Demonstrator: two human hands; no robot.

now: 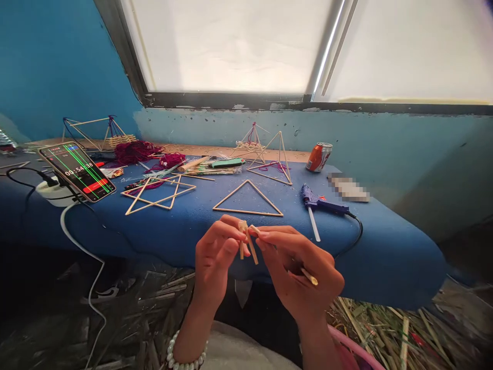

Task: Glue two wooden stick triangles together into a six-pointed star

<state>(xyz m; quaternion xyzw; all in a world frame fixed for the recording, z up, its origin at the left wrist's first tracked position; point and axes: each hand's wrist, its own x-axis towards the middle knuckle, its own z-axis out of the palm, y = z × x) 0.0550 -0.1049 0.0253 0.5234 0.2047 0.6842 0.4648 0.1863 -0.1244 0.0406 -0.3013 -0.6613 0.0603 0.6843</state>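
My left hand [217,257] pinches short pale sticks [251,246] that meet at the top, where a whitish lump shows. Between the thumb and fingertips of my right hand [298,267] is a thin wooden stick [310,277]; its cut end pokes out below the fingers, and its other tip sits close to the joined sticks. Whether the two touch, I cannot tell. Beyond my hands, a flat stick triangle [247,213] lies on the blue table. To its left is a six-pointed star of sticks [170,207]. A blue glue gun [323,204] lies at the right, a glue stick showing beneath it.
A phone [79,172] showing a timer leans on a white socket block [54,193] at left. Dark red yarn [134,152], a green-handled cutter [227,163], stick pyramids [285,159] and a drink can [319,157] stand farther back. Plant scraps [385,329] cover the floor.
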